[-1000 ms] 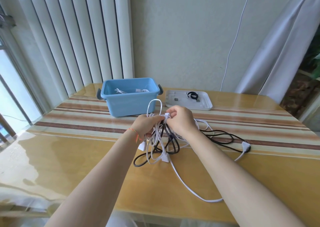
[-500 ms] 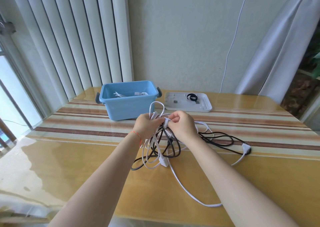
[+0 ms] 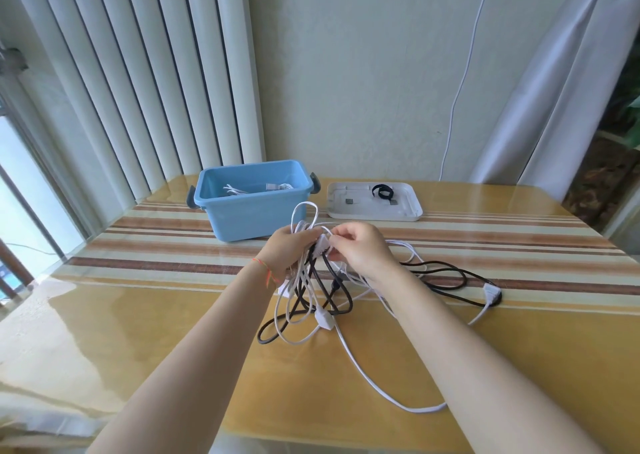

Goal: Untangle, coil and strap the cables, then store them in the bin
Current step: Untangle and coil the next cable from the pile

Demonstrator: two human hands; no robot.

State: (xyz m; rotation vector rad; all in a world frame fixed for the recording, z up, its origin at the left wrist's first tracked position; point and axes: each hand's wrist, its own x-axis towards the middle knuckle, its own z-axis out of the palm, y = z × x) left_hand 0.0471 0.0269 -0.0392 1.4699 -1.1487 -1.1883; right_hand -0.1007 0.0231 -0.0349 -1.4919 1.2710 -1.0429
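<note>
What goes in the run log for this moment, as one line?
stage: untangling | left hand: grips tangled white and black cables | right hand: pinches white plug | blue plastic bin: open

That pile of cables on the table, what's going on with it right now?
A person is working on a tangle of white and black cables at a table. The left hand grips a bunch of the strands and lifts it, while the right hand pinches a white piece at the top of the bunch. The loops below hang intertwined and trail across the table. A blue bin behind holds some white cable already, and a black strap lies on the white lid beside it.
</note>
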